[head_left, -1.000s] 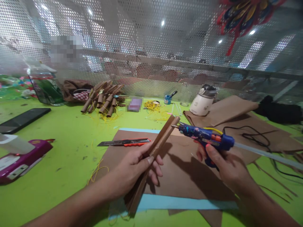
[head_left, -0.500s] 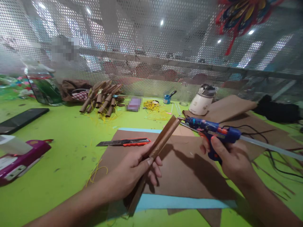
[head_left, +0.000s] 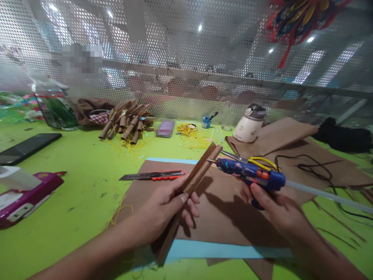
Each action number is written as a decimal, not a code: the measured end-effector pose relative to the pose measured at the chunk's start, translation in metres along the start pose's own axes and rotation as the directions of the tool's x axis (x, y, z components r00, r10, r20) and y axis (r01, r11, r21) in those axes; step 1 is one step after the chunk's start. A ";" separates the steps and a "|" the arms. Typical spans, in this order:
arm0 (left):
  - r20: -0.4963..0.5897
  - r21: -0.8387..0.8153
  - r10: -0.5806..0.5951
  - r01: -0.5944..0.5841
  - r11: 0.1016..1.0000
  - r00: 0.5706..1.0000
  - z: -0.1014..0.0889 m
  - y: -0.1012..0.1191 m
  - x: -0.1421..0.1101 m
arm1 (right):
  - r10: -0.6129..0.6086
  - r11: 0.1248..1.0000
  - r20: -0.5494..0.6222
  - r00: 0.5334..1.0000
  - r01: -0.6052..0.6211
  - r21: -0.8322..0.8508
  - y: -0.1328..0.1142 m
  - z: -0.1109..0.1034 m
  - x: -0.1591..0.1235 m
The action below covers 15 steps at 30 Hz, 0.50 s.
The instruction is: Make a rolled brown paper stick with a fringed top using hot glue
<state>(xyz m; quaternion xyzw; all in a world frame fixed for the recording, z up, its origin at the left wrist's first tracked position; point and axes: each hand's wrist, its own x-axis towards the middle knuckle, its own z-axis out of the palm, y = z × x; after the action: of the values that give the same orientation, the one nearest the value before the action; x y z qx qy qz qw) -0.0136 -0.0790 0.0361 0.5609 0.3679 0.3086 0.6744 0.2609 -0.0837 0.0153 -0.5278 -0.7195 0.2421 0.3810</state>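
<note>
The left hand [head_left: 175,202] is closed around the middle of the brown folded piece [head_left: 201,171], thumb on the near face and fingertips emerging at the right side. The piece is held at a slant above the brown sheet [head_left: 227,225], upper end pointing away and to the right. The right hand [head_left: 276,204] is wrapped around the grip of the blue glue gun [head_left: 250,172]; its nozzle lies at the piece's edge, just below the upper end (contact cannot be confirmed from this view). A clear glue stick [head_left: 320,190] projects from the rear of the gun.

Obstructions: scissors [head_left: 237,156] with yellow handles lie directly behind the gun, which partly hides them. The black cord [head_left: 310,168] loops across brown paper [head_left: 335,161] at the right. A box cutter [head_left: 157,176] lies left of the held piece, blade toward the left, partly over the brown sheet. Light blue paper [head_left: 218,249] shows beneath the sheet's near and far edges.

Surroundings, on the green table [head_left: 87,171]: phone [head_left: 32,147] and purple power strip [head_left: 32,200] at left; rolled brown pieces [head_left: 128,124], yellow thread [head_left: 186,130], blue jar [head_left: 206,123] and white bottle [head_left: 247,126] toward the perforated panel [head_left: 180,50].
</note>
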 end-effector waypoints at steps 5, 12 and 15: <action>0.021 -0.003 -0.004 0.004 1.000 1.000 0.000 0.000 0.000 | -0.057 0.997 -0.130 0.990 0.051 -0.053 -0.007 -0.007 0.012; 0.040 -0.006 -0.002 0.003 1.000 0.999 -0.002 -0.001 -0.002 | -0.092 0.992 -0.148 0.985 0.078 -0.098 -0.012 -0.009 0.015; 0.051 -0.020 -0.014 0.015 1.000 0.999 -0.002 0.000 -0.002 | -0.092 0.991 -0.104 0.990 0.080 -0.112 -0.009 -0.005 0.008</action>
<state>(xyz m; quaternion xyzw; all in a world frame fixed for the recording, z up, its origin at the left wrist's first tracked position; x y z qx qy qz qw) -0.0166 -0.0794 0.0361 0.5588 0.3515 0.2931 0.6916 0.2582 -0.0790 0.0271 -0.5284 -0.7316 0.1574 0.4010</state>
